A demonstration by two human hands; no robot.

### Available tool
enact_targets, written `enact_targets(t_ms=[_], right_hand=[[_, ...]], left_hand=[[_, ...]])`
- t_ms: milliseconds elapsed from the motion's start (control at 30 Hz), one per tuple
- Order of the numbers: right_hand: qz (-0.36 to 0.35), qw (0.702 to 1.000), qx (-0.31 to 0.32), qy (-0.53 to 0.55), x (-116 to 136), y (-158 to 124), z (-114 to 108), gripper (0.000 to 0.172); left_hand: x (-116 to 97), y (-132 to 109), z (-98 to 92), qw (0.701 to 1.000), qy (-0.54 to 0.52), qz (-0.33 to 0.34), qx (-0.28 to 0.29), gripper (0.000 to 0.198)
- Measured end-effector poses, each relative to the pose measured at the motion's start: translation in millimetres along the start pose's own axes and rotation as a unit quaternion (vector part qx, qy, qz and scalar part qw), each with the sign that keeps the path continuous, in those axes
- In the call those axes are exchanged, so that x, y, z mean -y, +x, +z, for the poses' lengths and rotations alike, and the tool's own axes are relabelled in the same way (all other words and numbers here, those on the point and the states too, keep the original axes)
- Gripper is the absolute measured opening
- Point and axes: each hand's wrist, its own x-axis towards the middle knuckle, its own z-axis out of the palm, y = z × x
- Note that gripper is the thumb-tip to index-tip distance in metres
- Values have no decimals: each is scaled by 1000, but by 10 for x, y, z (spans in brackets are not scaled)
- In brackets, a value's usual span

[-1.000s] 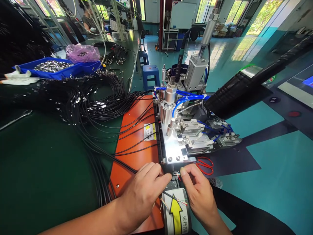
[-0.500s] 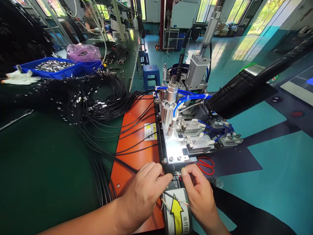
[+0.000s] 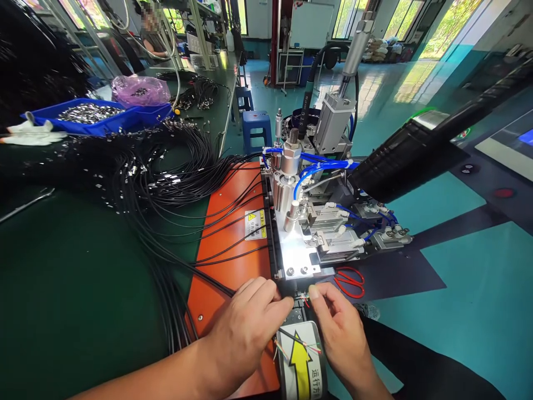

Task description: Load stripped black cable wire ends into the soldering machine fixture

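My left hand (image 3: 250, 319) is closed on black cables (image 3: 214, 281) that run in from the left over the orange plate (image 3: 227, 222). My right hand (image 3: 339, 328) pinches thin coloured wire ends (image 3: 303, 296) between thumb and forefinger. These wires bridge the small gap between my hands, at the front end of the metal machine (image 3: 297, 255). Beneath the left hand, more cable ends with loose coloured wires (image 3: 310, 347) stick out over the white label with a yellow arrow (image 3: 302, 369). My left fingertips are partly hidden behind the hand.
Red-handled scissors (image 3: 350, 281) lie right of the machine. A big bundle of black cables (image 3: 183, 183) covers the green table (image 3: 83, 300). Behind it stand blue trays (image 3: 104, 128) of small metal parts. A black-wrapped arm (image 3: 410, 158) overhangs from the right. A person sits far left.
Both hands stay almost where they were, with the wires still between them. The view has shifted very slightly.
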Motion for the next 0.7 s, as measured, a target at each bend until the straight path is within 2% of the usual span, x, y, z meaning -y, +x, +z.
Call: enact_targets(t_ms=[133,400,700], right_hand=[[37,997,39,61,-21,-65,-107,38],[33,997,50,43,29,-105,-75,36],[-24,996,8,-87,-30,-109,-83,32]], left_hand=[[17,-1,17,1000,-3,1,-5,32],[31,-18,41,1000,-7,4,-12,31],[16,-8,40,1000,10,3,-17,28]])
